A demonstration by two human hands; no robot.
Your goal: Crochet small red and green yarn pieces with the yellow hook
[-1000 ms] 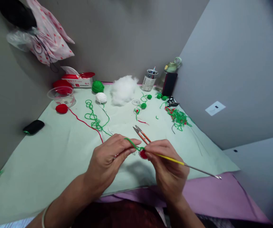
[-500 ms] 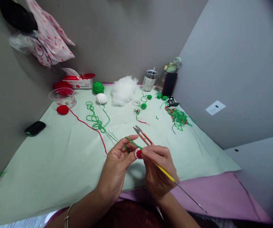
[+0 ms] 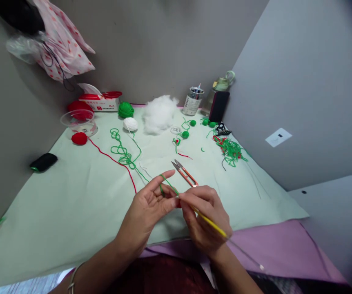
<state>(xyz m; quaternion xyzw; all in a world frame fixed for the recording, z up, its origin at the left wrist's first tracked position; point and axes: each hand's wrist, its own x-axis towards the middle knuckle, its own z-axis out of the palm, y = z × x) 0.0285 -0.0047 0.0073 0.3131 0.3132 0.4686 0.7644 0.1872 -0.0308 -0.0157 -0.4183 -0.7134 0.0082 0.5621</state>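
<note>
My left hand pinches a small red and white crocheted piece, mostly hidden by the fingers. Green yarn runs over its raised index finger down to the piece. In my right hand is a yellow-handled crochet hook, held like a pen, its thin metal rear end pointing to the lower right. The hook's tip is hidden at the piece, where both hands' fingertips meet. Just beyond the fingers lie orange thread snips.
Behind are red, green and white yarn balls, white stuffing, a tin and a phone. Yarn scraps lie right; a black case lies left.
The piece has turned and is now mostly covered by my fingers. My left wrist has shifted slightly left. The hook is still in my right hand.
</note>
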